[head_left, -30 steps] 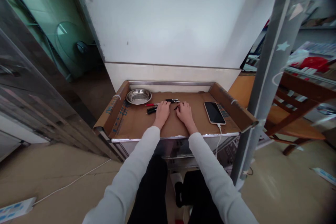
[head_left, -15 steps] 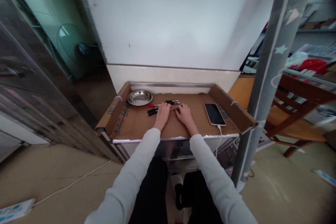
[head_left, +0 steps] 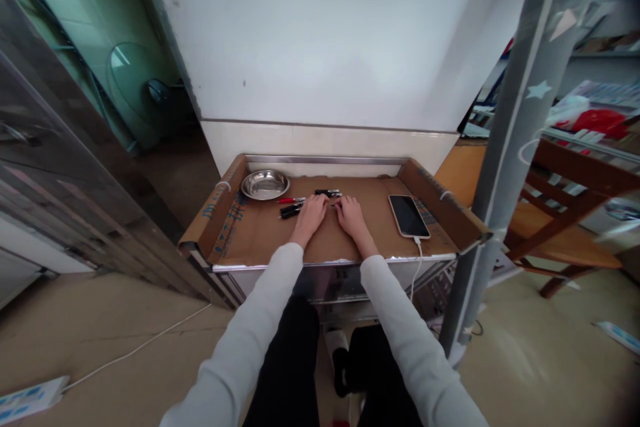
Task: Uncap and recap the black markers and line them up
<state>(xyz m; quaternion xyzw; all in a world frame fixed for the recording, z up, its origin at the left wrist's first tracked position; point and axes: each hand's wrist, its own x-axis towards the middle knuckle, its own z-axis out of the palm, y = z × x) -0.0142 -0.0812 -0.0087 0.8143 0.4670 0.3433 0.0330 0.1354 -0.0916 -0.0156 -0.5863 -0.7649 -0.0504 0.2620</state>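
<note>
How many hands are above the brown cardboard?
2: the left hand, on the metal dish side, and the right hand, on the phone side. Neither is hidden, though some fingertips are unclear.

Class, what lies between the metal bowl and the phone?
The head view shows pens, the left hand and the right hand between bowl and phone, over brown cardboard.

The head view looks forward and down over the table (head_left: 260, 233)
</note>
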